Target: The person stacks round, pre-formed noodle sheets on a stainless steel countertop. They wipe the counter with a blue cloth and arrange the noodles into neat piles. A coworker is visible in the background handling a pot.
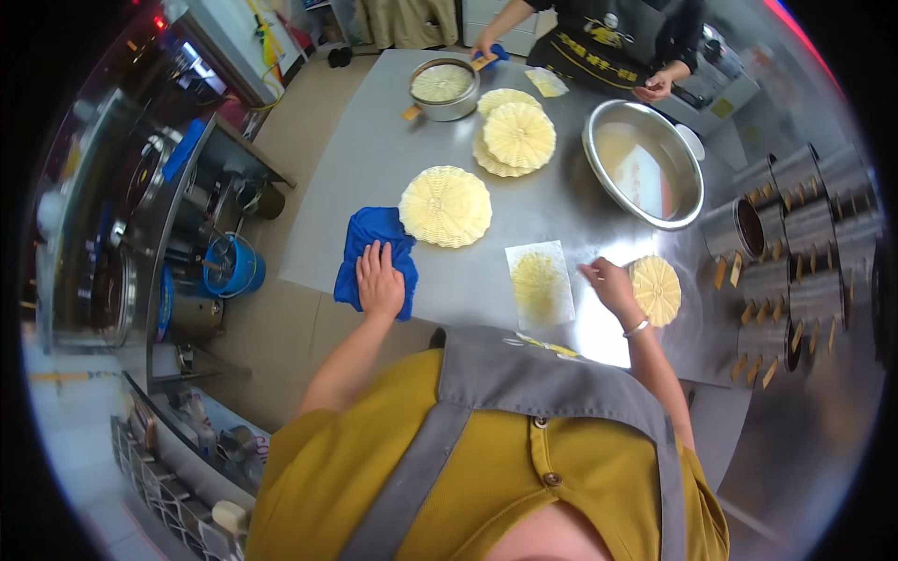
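Note:
My left hand (381, 282) lies flat on a crumpled blue cloth (365, 231) at the table's near left, fingers slightly spread. A round, pale yellow woven mat (445, 207) touches the cloth's right side. My right hand (609, 286) hovers over the table with its fingers curled; its palm is hidden, and I see nothing in it. Just left of that hand is a white paper sheet (540, 284) with a yellow-green stain. Another woven mat (656, 290) lies to its right, partly behind the wrist.
Several woven mats (519, 134) are stacked farther back, near a round metal steamer (444, 88) with wooden handles. A large steel basin (643, 165) of cloudy liquid stands right. Steamers with wooden handles (772, 280) line the right side. A co-worker's hand (484, 45) is at the far edge.

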Motion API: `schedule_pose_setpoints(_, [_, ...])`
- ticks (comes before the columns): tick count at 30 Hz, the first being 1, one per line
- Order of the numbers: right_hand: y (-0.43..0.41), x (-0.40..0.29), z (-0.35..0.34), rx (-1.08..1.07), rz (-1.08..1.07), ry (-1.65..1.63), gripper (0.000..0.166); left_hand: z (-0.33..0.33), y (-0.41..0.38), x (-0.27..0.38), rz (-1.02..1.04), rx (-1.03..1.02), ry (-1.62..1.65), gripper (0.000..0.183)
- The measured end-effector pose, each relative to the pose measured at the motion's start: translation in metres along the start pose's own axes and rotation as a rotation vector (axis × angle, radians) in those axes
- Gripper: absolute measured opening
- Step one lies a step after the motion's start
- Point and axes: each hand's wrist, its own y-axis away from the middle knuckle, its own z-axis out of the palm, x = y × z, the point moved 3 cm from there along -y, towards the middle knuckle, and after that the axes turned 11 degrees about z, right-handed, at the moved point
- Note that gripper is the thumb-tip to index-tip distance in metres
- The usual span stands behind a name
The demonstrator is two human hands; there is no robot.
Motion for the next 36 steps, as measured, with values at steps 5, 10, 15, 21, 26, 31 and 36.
schedule_pose_setpoints(5, [-0.022,-0.142,0.063,-0.075,-0.312,-0.038,0.047,-0.011,-0.005,-0.001,0.005,0.005,0.035,0.05])
schedule_pose_setpoints(10, [-0.059,-0.239,0.099,0.037,-0.31,0.156,0.078,-0.021,-0.009,0.0,0.005,-0.01,0.099,0.053])
schedule_pose_setpoints(15, [-0.089,-0.241,0.137,-0.041,-0.228,0.205,0.098,-0.023,-0.008,-0.003,0.012,-0.014,0.113,0.054])
schedule_pose_setpoints(21, [-0.107,-0.232,0.14,-0.052,-0.13,0.032,0.093,-0.018,-0.01,-0.003,0.021,-0.035,0.132,0.055])
schedule_pose_setpoints(26, [-0.102,-0.23,0.129,-0.362,-0.11,-0.355,0.034,-0.015,-0.003,-0.01,0.01,-0.038,0.133,0.056])
schedule_pose_setpoints(31, [-0.038,-0.187,0.079,-0.618,-0.029,-0.673,0.023,-0.029,-0.002,-0.007,0.022,-0.028,0.131,0.054])
schedule_pose_setpoints(36, [-0.008,-0.074,0.06,-0.565,0.175,-0.904,0.021,-0.014,-0.001,0.001,0.043,-0.01,0.066,0.055])
